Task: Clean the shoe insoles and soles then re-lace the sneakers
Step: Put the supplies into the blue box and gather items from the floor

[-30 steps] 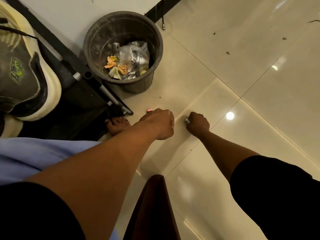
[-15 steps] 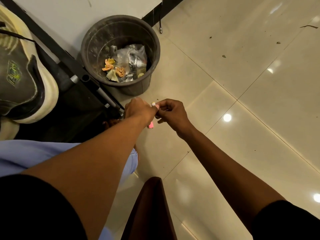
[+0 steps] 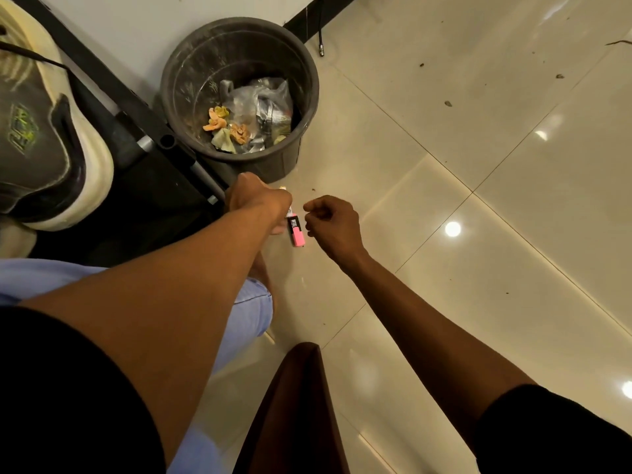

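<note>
Hands split apart: our left hand (image 3: 260, 203) grips pink lighter (image 3: 297, 230), right hand (image 3: 333, 224) curled, empty. Flame risks melting lace tip.

Glossy cream floor tiles (image 3: 513, 234) mirror ceiling lights around a dark grey waste bin (image 3: 294, 63) set against the white wall (image 3: 119, 29) with its black skirting (image 3: 318, 15).

Round dark grey plastic bin (image 3: 239, 87): orange and pale green scraps, silvery wrappers inside. Small pink plastic lighter (image 3: 297, 230), black label. Glossy cream tiled floor (image 3: 478, 165), thin dark grout lines. Grey sneaker (image 3: 41, 131), cream sole, green logo.
</note>
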Available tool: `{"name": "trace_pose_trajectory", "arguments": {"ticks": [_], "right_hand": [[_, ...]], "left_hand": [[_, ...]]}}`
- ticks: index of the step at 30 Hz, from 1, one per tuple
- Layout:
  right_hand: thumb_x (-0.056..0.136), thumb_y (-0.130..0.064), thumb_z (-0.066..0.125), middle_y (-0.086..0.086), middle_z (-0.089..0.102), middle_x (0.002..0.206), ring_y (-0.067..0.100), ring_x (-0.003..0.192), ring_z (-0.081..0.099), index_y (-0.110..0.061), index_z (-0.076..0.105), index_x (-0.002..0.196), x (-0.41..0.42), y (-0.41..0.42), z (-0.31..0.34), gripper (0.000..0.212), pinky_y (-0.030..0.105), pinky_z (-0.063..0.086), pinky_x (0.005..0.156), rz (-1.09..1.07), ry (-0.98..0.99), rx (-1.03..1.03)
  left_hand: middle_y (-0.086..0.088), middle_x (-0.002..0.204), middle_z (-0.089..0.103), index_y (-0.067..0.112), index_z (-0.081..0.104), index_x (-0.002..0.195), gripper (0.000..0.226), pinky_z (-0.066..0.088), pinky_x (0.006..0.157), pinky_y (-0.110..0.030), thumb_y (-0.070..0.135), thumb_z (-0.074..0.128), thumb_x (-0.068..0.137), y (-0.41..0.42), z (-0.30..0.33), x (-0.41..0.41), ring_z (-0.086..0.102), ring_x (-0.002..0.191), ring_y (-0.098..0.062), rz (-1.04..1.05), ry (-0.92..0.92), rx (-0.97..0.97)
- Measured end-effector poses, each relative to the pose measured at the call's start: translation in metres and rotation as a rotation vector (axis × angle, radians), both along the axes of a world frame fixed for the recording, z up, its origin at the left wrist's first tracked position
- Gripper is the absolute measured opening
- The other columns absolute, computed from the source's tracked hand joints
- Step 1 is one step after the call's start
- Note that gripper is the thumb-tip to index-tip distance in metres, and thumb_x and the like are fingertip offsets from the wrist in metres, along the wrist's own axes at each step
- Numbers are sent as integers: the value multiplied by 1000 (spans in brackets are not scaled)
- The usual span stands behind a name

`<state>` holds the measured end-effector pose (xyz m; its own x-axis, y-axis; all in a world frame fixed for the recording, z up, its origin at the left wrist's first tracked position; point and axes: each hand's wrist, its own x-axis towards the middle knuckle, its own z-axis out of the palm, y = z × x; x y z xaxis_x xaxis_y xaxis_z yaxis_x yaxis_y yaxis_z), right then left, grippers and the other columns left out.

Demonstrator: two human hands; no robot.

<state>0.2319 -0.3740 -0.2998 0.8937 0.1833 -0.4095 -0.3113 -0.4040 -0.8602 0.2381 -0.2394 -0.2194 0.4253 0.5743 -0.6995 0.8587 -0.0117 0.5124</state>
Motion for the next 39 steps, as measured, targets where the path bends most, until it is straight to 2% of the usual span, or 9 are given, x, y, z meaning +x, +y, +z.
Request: {"name": "trace_pose_trajectory", "arguments": {"ticks": [3, 7, 10, 14, 18, 22, 27, 34, 39], "right_hand": [[83, -8, 63, 10, 70, 110, 28, 100, 64, -12, 70, 116, -3, 7, -32, 34, 36, 52, 81, 241, -78, -404], [84, -13, 69, 19, 50, 127, 38, 114, 49, -16, 48, 146, -10, 23, -61, 65, 42, 50, 85, 653, -187, -621], [86, -14, 66, 18, 42, 135, 38, 119, 45, -19, 44, 147, -12, 29, -72, 64, 45, 49, 88, 799, -297, -749], [93, -17, 62, 18, 40, 139, 36, 120, 44, -19, 47, 143, -18, 24, -76, 52, 42, 46, 88, 947, -333, -869], [94, -12, 60, 21, 45, 132, 36, 111, 50, -9, 43, 141, -30, 12, -79, 50, 41, 46, 79, 1039, -437, -876], [100, -14, 49, 23, 43, 134, 38, 109, 51, -10, 30, 153, -37, -3, -85, 56, 42, 47, 79, 1002, -423, -861], [94, -8, 60, 19, 45, 129, 35, 108, 52, -19, 30, 153, -39, -9, -74, 67, 39, 45, 73, 843, -311, -774], [77, -17, 80, 7, 67, 102, 29, 87, 63, -18, 52, 109, -16, -3, -40, 43, 35, 48, 66, 266, 8, -351], [72, -20, 87, 8, 74, 95, 27, 81, 71, -21, 60, 92, -8, -21, 8, 34, 48, 59, 76, 57, 91, -112]], "left_hand": [[-27, 116, 63, 2, 56, 131, 46, 57, 41, -37, 7, 73, 88, 2, -4, -3, 74, 70, -34, 50, 35, -12], [-27, 115, 64, -2, 52, 135, 47, 49, 30, -29, 7, 70, 92, 10, -11, -12, 72, 65, -29, 56, 114, 44], [-24, 108, 67, -2, 58, 126, 46, 57, 43, -32, 13, 74, 86, 8, -7, -9, 73, 69, -30, 20, 84, 60], [-21, 107, 69, 9, 64, 115, 71, 63, 64, -48, 27, 73, 48, 12, -29, -7, 73, 79, -37, -58, 90, 127], [-21, 107, 68, 7, 68, 112, 45, 63, 60, -48, 24, 78, 72, 3, -12, -11, 72, 86, -39, -182, 104, 202], [-25, 111, 67, 4, 69, 109, 33, 55, 41, -34, 19, 78, 81, -1, -9, -12, 73, 79, -40, -191, 83, 217], [-9, 114, 68, 14, 69, 110, 30, 50, 68, -33, 31, 74, 85, 2, 4, -11, 67, 100, -30, -497, 95, 451], [-13, 117, 62, 12, 63, 118, 36, 49, 76, -38, 31, 72, 88, 8, 43, -7, 61, 108, -34, -844, 164, 570], [-9, 76, 72, 6, 70, 90, 18, 62, 65, -36, 23, 70, 89, 13, 94, -5, 73, 67, -23, -864, 117, 436]]}}
